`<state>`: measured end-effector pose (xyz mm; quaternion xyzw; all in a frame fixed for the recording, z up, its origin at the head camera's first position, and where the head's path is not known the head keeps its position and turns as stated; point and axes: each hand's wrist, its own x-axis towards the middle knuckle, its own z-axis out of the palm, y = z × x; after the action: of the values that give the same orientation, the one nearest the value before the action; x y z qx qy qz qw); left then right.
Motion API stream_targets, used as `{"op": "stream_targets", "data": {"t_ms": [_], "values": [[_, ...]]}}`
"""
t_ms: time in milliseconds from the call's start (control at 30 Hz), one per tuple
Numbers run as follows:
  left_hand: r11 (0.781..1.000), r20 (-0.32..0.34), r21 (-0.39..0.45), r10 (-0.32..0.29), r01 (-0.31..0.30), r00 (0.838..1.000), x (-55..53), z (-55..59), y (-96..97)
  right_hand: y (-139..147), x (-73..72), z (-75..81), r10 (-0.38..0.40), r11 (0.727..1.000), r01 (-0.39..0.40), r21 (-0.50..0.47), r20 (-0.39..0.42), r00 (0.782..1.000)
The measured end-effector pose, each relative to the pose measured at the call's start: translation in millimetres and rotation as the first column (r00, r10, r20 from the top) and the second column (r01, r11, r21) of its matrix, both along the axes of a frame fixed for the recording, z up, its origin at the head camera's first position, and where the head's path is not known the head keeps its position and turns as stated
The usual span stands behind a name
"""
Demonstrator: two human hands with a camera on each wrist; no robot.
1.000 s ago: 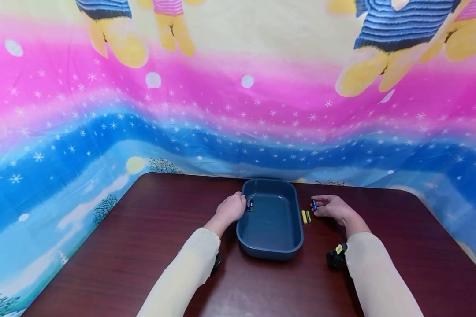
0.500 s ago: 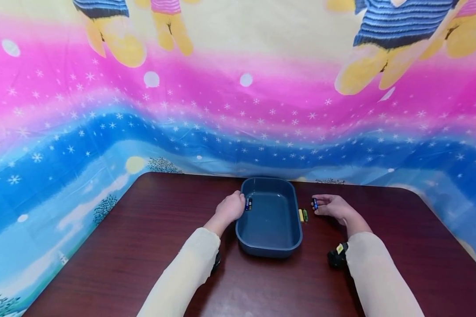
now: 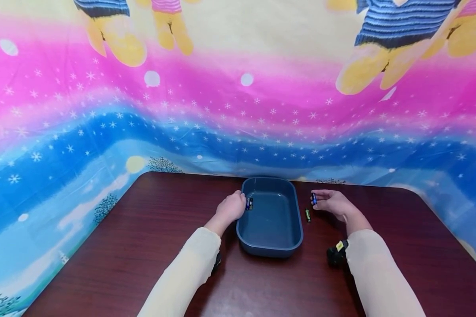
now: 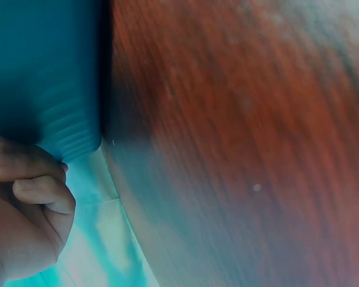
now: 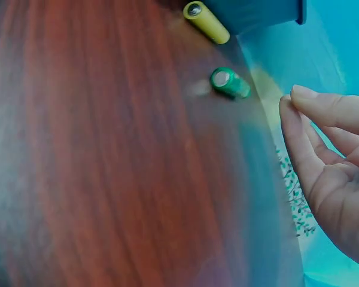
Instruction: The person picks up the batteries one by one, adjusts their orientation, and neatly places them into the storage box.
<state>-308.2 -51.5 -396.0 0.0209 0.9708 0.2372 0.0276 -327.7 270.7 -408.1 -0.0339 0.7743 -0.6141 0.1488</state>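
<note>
My left hand (image 3: 232, 206) grips the left rim of a dark blue-grey plastic box (image 3: 269, 252); in the left wrist view its fingers (image 4: 45, 191) curl at the box's ribbed end. Two dark blue batteries (image 3: 249, 204) lie inside the box, close to that hand. To the right of the box, my right hand (image 3: 333, 204) pinches a blue battery (image 3: 314, 199) between thumb and fingertips. The battery is hidden in the right wrist view. A green battery (image 3: 307, 215) lies on the table between box and right hand. A yellow battery (image 5: 207, 24) lies close beside the box.
The box stands on a dark red-brown wooden table (image 3: 174, 193), near its back edge. A printed cloth (image 3: 206, 88) with snowflakes and cartoon figures hangs behind and around the table. A black device (image 3: 336, 254) sits under the right wrist.
The yellow battery, earlier beside the green one, no longer shows in the head view. My right hand has risen slightly, still pinching the blue battery. My left hand stays on the rim.
</note>
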Motion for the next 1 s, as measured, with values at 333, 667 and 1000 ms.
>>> {"op": "stream_targets", "data": {"t_ms": [333, 667, 1000], "values": [[1.000, 0.002, -0.005, 0.001, -0.001, 1.000, 0.5, -0.4, 0.2, -8, -2.3, 19.7, 0.016, 1.000, -0.016, -0.017, 0.010, 1.000], [1.000, 0.004, -0.007, -0.004, 0.005, 1.000, -0.6, 0.5, -0.3, -30, -3.5, 52.3, 0.058, 0.997, -0.058, -0.044, -0.001, 0.998], [1.000, -0.002, 0.004, -0.001, 0.001, 1.000, 2.7, 1.6, -0.9, -51, -7.7, 63.1, 0.052, 0.998, -0.052, -0.037, 0.003, 0.999]]}}
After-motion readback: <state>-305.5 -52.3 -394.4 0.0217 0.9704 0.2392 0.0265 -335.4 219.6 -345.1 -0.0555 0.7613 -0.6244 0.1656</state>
